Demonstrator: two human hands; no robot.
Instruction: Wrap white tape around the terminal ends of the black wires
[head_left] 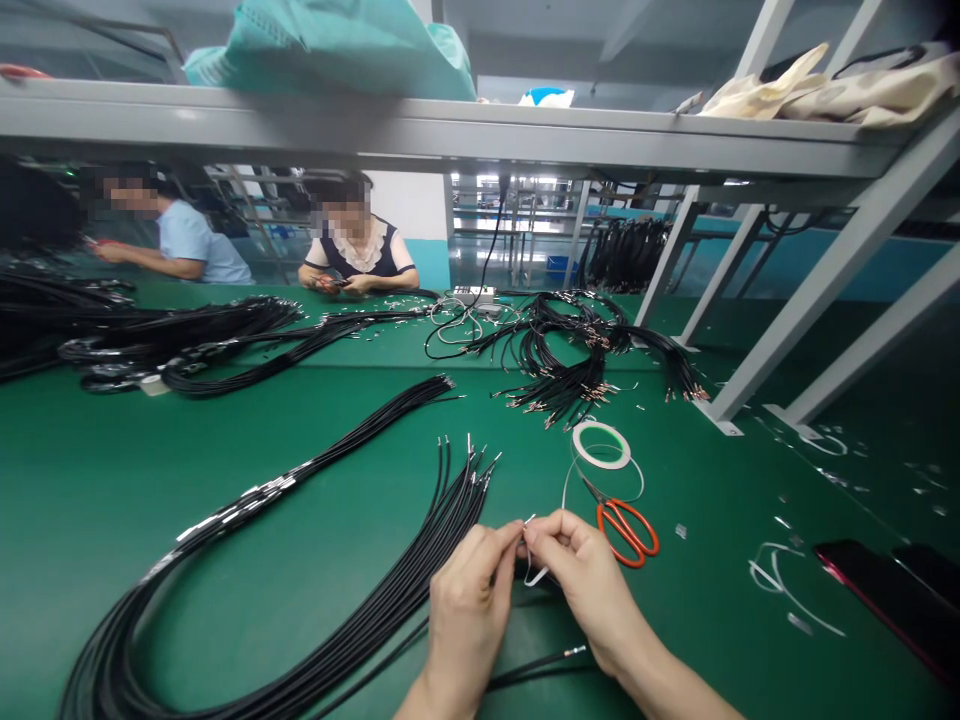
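My left hand [474, 590] is closed in a pinch around what looks like the tip of a black cable, mostly hidden by the fingers. Fingertip to fingertip with it, my right hand [589, 580] pinches a narrow white tape strip [537, 578] whose loose end hangs between the hands. Under my wrists lies another black cable [536, 664] with a metal end. Left of my hands, a curved bundle of black cables [360, 625] rests on the green table. Beyond my right hand are orange-handled scissors [628, 532] and a white tape roll [601, 446].
More black cables [570, 350] lie coiled at the back, with other bundles [247, 330] at left. Grey shelf legs [810, 270] stand at right. A dark phone [885, 590] and tape scraps [772, 580] lie right. Two people [360, 240] sit across the table.
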